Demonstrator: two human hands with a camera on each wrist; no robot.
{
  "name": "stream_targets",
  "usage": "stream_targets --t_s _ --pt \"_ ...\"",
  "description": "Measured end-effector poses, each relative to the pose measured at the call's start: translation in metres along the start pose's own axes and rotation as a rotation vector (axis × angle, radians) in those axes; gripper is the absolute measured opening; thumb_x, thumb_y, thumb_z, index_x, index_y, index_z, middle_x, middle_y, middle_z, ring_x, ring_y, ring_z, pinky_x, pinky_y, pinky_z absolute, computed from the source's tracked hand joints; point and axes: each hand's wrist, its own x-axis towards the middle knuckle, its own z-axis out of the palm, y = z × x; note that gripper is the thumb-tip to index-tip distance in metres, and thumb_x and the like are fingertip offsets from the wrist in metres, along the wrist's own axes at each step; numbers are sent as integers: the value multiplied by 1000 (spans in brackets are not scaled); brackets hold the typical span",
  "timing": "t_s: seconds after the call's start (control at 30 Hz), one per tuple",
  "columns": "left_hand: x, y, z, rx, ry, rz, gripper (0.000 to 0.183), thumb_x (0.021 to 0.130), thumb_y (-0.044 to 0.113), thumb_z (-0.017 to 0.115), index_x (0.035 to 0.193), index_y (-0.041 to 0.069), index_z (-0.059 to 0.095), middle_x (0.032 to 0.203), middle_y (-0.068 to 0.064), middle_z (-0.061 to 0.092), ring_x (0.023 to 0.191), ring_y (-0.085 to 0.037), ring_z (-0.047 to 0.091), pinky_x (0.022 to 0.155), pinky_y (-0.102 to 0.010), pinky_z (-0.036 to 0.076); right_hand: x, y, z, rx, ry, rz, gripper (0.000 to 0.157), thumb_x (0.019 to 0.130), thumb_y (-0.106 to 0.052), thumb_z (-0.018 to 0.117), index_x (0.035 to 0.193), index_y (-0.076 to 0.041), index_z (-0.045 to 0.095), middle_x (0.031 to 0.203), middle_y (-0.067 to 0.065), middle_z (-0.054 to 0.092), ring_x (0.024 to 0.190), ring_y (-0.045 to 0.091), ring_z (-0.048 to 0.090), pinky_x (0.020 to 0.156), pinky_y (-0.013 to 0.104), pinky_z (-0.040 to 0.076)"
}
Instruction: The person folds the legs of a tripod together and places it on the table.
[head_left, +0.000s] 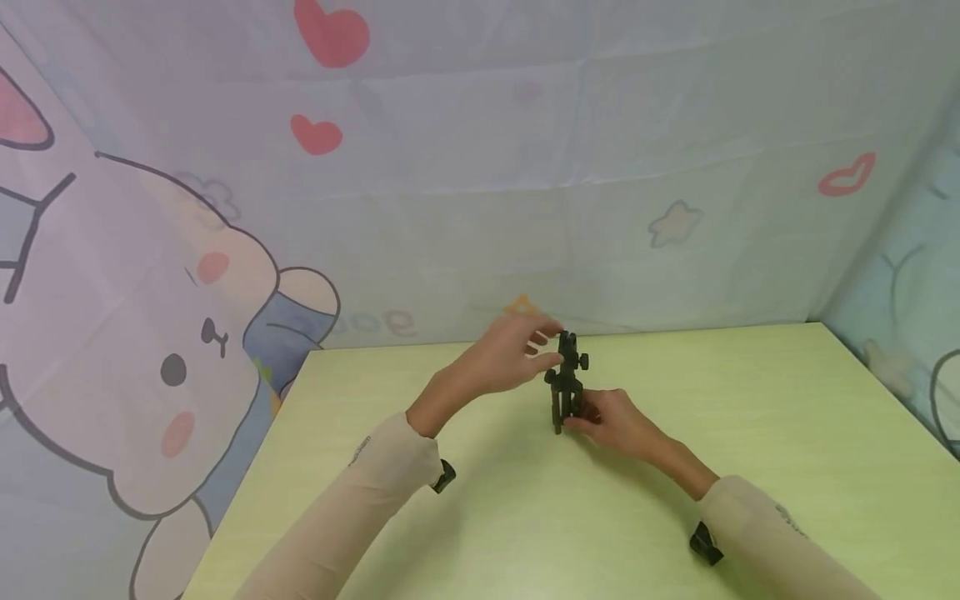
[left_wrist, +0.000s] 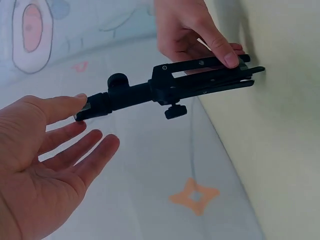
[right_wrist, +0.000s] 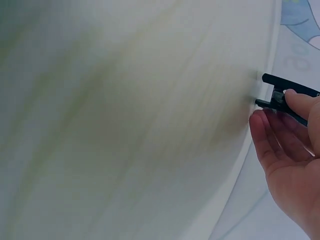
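Two hands share one black tripod (head_left: 567, 367), held upright near the far side of the table (head_left: 480, 542), its legs (left_wrist: 215, 89) close together. The left hand (head_left: 510, 354) lightly pinches the top, other fingers loose; the right hand (head_left: 618, 423) grips low on the legs, thumb pressing. Looks to me like working the legs; moving one calls for a steady hold up top.

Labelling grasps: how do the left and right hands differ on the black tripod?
The left hand is at the tripod's top end; the right hand is at its legs. The left hand is raised above the table; the right hand is close to it. Both touch the same tripod.
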Motion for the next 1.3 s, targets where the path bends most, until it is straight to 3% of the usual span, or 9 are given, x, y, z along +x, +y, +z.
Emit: stream_targets --t_s 0.23,0.5,0.63,0.7,0.77,0.87,1.07,1.13,1.3 --pt "18 10 -3 100 -59 48 35 101 8 69 134 -1 64 131 -14 67 108 -22 71 89 -24 55 6 -1 10 54 62 -11 7 94 -6 77 93 -3 72 86 4 75 76 15 74 70 27 60" --pt "22 8 -3 135 -43 81 21 99 8 73 118 2 73 111 -9 73 88 -13 70 77 -23 55 11 2 14 60 67 -22 7 92 -6 79 91 -4 72 84 2 75 73 14 73 67 26 60" --pt "18 5 -5 153 -11 95 16 96 9 76 112 5 75 103 -5 75 82 -10 71 101 -35 47 12 3 13 54 58 -49 6 92 -3 79 94 -3 74 86 5 76 75 17 74 67 26 60" --pt "15 3 -5 130 8 89 14 95 8 77 109 5 76 100 -4 75 83 -11 72 102 -35 47 12 3 12 53 59 -54 6 92 -1 78 95 -2 74 88 7 76 76 18 74 67 26 60" --pt "12 -2 -6 89 39 78 12 94 7 77 106 5 77 97 -3 75 85 -12 73 101 -32 48 12 2 10 48 69 -64 6 91 0 78 95 -2 73 89 7 76 76 19 74 67 26 60" --pt "5 -10 -6 -14 108 49 12 93 4 78 105 4 77 99 -4 75 87 -13 73 77 -24 57 11 3 6 49 103 -62 7 92 -1 78 95 -5 72 92 4 75 81 20 74 70 27 61" --pt "-9 -22 -7 -147 293 -9 16 92 8 80 109 7 79 106 -6 76 89 -16 75 77 -27 59 9 4 1 88 199 2 7 96 -10 76 103 -11 75 98 1 75 86 21 75 75 32 61" --pt "-13 -25 -7 -178 357 -12 17 92 8 81 109 7 79 105 -6 77 89 -17 76 77 -28 60 9 4 -1 170 214 53 10 97 -11 76 107 -9 75 100 5 76 88 22 76 76 35 62" --pt "-20 -35 -4 -253 490 19 18 89 4 82 107 3 80 101 -9 78 89 -22 76 79 -29 61 7 -1 -6 546 201 198 26 97 -5 74 120 6 69 111 19 69 96 23 76 86 44 61"
